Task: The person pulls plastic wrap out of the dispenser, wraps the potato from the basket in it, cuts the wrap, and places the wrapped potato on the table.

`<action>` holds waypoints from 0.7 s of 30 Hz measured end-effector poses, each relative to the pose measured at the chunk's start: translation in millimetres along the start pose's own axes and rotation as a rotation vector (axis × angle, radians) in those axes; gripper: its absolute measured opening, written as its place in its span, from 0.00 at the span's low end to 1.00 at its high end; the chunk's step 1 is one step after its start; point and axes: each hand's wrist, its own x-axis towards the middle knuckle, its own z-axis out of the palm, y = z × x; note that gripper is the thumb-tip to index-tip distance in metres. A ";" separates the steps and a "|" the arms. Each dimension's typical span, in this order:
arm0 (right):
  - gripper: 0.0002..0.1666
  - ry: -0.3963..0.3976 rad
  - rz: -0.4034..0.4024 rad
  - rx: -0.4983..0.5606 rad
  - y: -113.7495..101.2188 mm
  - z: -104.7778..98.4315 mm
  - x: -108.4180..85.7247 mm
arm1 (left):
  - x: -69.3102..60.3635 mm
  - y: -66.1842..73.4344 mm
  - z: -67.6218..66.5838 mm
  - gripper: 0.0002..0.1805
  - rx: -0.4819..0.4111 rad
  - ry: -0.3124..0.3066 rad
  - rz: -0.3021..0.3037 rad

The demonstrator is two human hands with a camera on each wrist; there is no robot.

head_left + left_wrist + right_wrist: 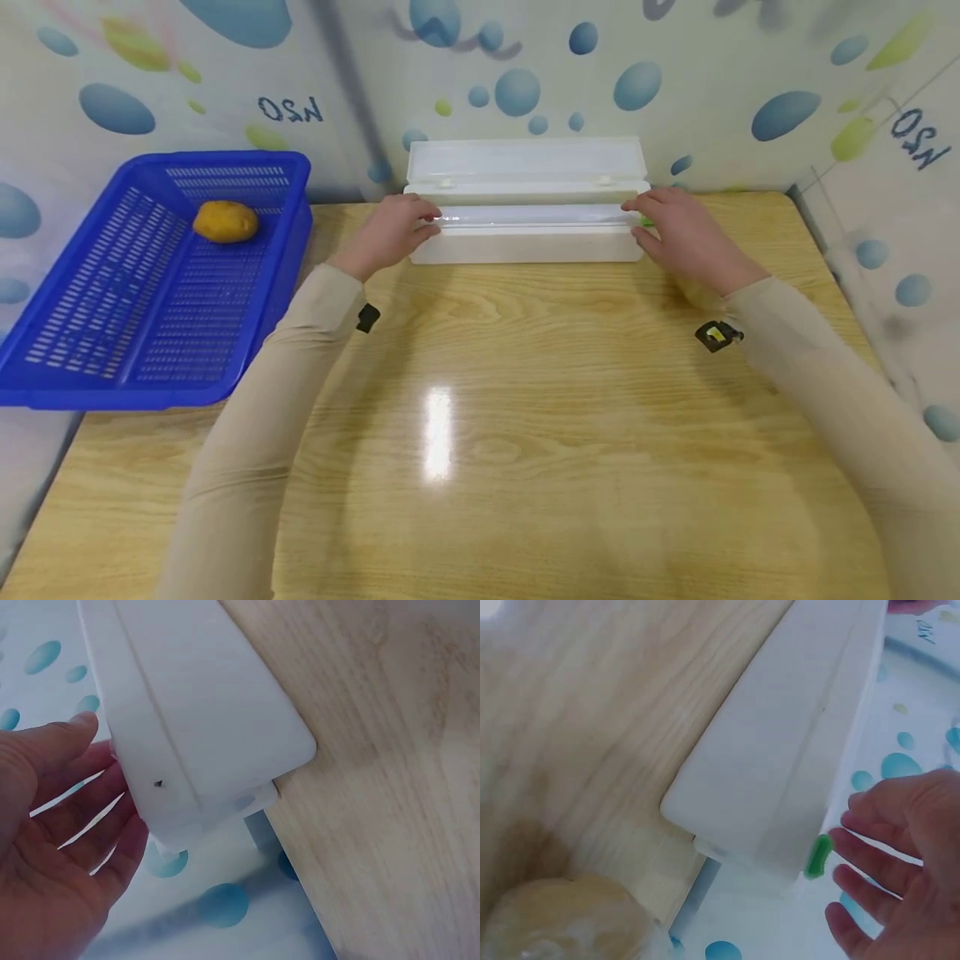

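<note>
A long white cling film dispenser box (pixel 525 247) lies at the back of the table, its lid (pixel 525 160) raised against the wall. Inside it runs a roll of clear film (pixel 517 215). My left hand (pixel 386 233) is at the box's left end; in the left wrist view its fingertips (pixel 112 780) touch the edge, the thumb lifted off. At the right end is my right hand (pixel 686 237), fingers spread and loosely bent beside a small green slider (pixel 819 856). One fingertip is at the slider; whether it presses there I cannot tell.
On the left stands a blue plastic basket (pixel 258 333) with a yellow-brown potato (pixel 226 222) in it. A round yellowish thing wrapped in clear film (pixel 570 919) lies near my right wrist, mostly hidden in the head view. A patterned wall (pixel 480 92) rises behind the table (pixel 510 400).
</note>
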 end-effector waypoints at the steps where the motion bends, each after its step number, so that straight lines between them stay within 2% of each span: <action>1: 0.17 -0.014 -0.002 -0.005 0.9 -0.1 4.3 | 1.0 -0.3 -0.8 0.13 -0.009 -0.001 0.003; 7: 0.10 -0.083 -0.002 0.031 10.1 -2.5 18.6 | 4.6 -3.6 -4.5 0.08 -0.046 -0.019 0.014; 12: 0.10 -0.097 0.045 0.133 18.1 -6.7 21.4 | 7.2 -6.1 -7.6 0.07 -0.108 -0.034 -0.026; 15: 0.09 -0.104 0.065 0.151 21.8 -7.6 24.1 | 9.7 -7.7 -8.7 0.06 -0.159 -0.039 -0.053; 21: 0.08 -0.123 -0.005 0.126 23.2 -3.0 32.9 | 14.7 -12.1 -13.9 0.05 -0.233 -0.053 -0.122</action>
